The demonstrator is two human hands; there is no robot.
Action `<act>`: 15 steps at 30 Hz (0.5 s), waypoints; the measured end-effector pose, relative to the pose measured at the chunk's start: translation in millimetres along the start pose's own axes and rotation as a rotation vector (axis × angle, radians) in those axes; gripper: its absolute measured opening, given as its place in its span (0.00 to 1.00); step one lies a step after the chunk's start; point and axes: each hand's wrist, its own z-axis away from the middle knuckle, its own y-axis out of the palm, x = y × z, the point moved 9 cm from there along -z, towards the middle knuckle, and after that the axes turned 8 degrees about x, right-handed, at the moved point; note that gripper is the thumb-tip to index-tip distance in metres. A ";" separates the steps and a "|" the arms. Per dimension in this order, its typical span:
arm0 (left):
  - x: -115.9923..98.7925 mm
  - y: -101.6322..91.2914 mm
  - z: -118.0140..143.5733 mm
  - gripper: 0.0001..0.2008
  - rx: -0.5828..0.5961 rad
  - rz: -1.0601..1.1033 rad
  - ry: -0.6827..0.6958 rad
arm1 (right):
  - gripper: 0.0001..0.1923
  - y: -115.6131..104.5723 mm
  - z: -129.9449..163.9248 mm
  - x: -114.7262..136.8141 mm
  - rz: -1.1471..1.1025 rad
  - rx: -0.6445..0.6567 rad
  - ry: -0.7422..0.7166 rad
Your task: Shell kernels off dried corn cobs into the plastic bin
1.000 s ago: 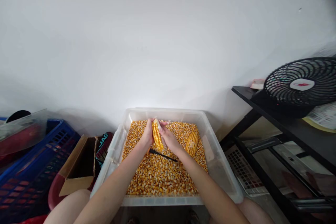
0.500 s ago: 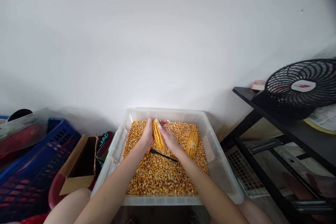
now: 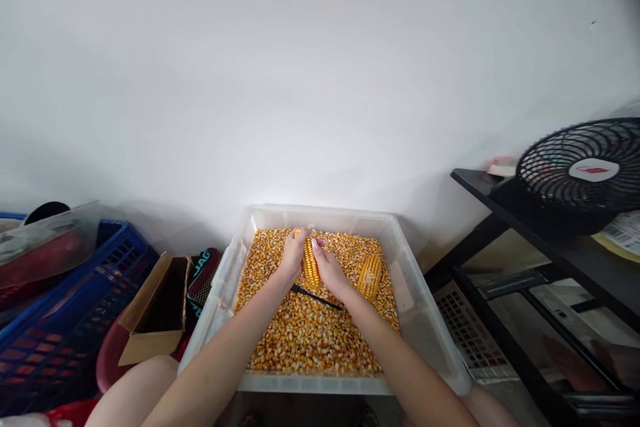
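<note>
Between my two hands is an ear of corn (image 3: 311,268), yellow and tilted, its upper end partly covered by my fingers. My left hand (image 3: 294,255) is closed round its left side near the top. From the right, my right hand (image 3: 327,267) grips it, thumb lying on the kernels. Both hands are over loose corn kernels (image 3: 310,340) that fill much of a clear plastic bin (image 3: 320,383). Below the held ear, a tool with a thin black shaft (image 3: 317,297) lies on the kernels, its other end hidden by my left hand. A second ear of corn (image 3: 370,277) rests at the right.
Left of the bin stand an open cardboard box (image 3: 155,300) in a red basin (image 3: 107,353) and a blue plastic crate (image 3: 65,320). On the right, a black fan (image 3: 590,170) sits on a black table (image 3: 480,187), with a white basket (image 3: 470,333) beneath. A white wall (image 3: 300,80) rises behind.
The view has shifted slightly left. My left fingers now reach over the ear's top, and my right thumb has moved onto its face. The second ear lies as before.
</note>
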 end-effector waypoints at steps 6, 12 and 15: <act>-4.9 -1.6 2.9 0.07 -0.007 -0.101 0.044 | 0.29 1.1 4.4 4.4 0.141 -0.028 0.019; -12.4 -5.6 -2.0 0.08 -0.013 -0.041 0.062 | 0.27 5.6 -0.7 11.0 0.009 0.056 -0.013; -14.0 -19.8 -10.0 0.11 -0.053 0.064 0.030 | 0.26 15.4 0.8 8.1 -0.102 0.180 0.043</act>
